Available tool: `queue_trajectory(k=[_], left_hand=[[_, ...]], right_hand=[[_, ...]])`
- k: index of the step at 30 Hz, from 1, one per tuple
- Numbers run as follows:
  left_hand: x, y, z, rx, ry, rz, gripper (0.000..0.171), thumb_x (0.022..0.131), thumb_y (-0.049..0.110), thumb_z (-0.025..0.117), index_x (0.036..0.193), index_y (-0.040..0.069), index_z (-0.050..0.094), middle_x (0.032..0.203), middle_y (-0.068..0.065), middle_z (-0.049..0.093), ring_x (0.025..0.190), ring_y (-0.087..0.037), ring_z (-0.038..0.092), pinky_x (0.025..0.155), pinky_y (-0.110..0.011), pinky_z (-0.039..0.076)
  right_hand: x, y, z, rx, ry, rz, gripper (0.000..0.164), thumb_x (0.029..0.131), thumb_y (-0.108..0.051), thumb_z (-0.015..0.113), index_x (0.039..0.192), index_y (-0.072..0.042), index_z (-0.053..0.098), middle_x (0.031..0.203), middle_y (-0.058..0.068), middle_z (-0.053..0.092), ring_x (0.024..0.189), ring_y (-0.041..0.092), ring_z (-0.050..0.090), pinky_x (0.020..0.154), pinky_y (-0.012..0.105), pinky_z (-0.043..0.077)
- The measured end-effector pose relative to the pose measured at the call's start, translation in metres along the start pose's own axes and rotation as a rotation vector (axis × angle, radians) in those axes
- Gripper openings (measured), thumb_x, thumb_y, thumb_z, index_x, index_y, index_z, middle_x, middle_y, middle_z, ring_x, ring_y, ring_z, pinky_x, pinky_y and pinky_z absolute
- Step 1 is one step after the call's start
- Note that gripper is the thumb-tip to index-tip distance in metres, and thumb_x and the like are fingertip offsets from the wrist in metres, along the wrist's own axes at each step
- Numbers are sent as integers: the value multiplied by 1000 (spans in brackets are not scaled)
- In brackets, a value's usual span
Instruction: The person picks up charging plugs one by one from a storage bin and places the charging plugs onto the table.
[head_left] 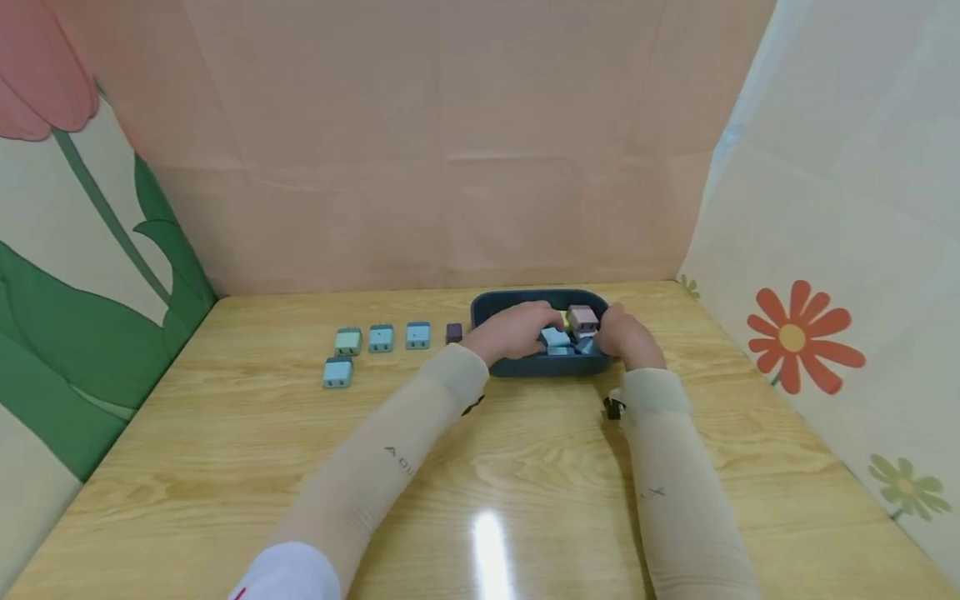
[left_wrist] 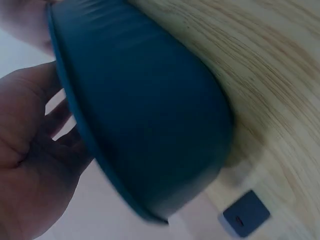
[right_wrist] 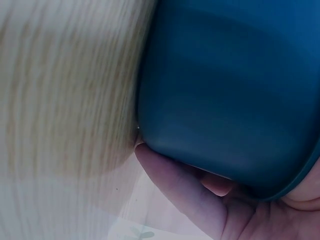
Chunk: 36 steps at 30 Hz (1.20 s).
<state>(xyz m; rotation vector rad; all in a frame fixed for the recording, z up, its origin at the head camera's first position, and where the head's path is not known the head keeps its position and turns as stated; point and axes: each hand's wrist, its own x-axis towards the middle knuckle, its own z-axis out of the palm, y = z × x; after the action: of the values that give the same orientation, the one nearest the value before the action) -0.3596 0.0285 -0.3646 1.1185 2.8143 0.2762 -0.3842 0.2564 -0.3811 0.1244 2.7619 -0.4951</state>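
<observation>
R grip [head_left: 630, 337] holds bin [head_left: 551, 367]; contents [head_left: 582, 319] head-cam only.

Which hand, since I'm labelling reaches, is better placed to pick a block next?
Likely the left hand: it reaches over blocks in the bin, while the right hand grips the bin's end.
</observation>
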Motion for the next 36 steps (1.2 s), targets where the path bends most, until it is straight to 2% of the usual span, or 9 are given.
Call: queue_trajectory(k=[4,8,13,16,20,25,28,31,36], left_hand=[[18,1,6,-15,-35,-20,57,107,-6,59,156,21,59,158,-1,59,151,-19,54,124,-35,49],[28,2,9,-54,-77,-49,66,105,-15,51,157,24,59,165,2,55,159,-20,47,126,-35,47],[30,1,10,-85,-95,-93,65,106,-14,50,157,24,60,167,3,54,159,-19,48,112,-32,52],[30,2,11,-79,-113,-102,63,107,-13,48,157,23,60,166,3,56,158,-20,49,109,-31,52],[31,5,11,-61,-131,-113,63,108,-12,47,158,24,59,165,3,57,160,-24,46,100,-31,50],[32,8,14,-32,-122,-122,62,109,-10,47,158,26,58,165,4,57,156,-24,51,86,-32,44],[33,10,16,-10,-116,-116,61,110,-8,47,158,27,58,166,4,56,155,-23,52,91,-32,48],[33,11,18,9,-106,-113,60,110,-7,48,158,28,59,166,5,56,156,-25,51,109,-32,52],[34,10,21,34,-95,-119,59,111,-5,49,157,30,59,165,6,56,155,-26,51,122,-39,50]], right_hand=[[0,-3,-1,-10,3,-15,69,110,-10,42,160,22,6,131,36,55,103,38,61,86,46,55],[2,-6,-1,-7,1,-14,72,110,-11,43,161,21,3,131,36,57,102,37,62,82,43,56],[3,-6,-3,9,7,-10,75,110,-11,42,162,21,-1,143,41,52,105,38,64,79,41,58],[3,-5,-3,0,9,-15,75,109,-11,43,162,21,0,148,43,49,111,41,62,87,45,58],[1,-4,-2,-8,6,-23,72,108,-10,45,160,22,6,147,42,51,116,42,60,95,49,55],[-1,-3,-2,5,5,-14,70,109,-10,45,159,21,9,142,40,53,112,41,61,91,48,57],[-2,-2,-2,12,-4,-2,70,110,-10,45,160,20,7,145,40,51,114,41,60,93,49,56],[-2,-1,-1,12,-4,1,69,110,-11,44,160,20,8,146,40,51,115,41,59,97,51,55],[-1,1,0,3,15,-11,66,108,-10,45,158,20,14,142,39,54,114,41,59,98,52,55]])
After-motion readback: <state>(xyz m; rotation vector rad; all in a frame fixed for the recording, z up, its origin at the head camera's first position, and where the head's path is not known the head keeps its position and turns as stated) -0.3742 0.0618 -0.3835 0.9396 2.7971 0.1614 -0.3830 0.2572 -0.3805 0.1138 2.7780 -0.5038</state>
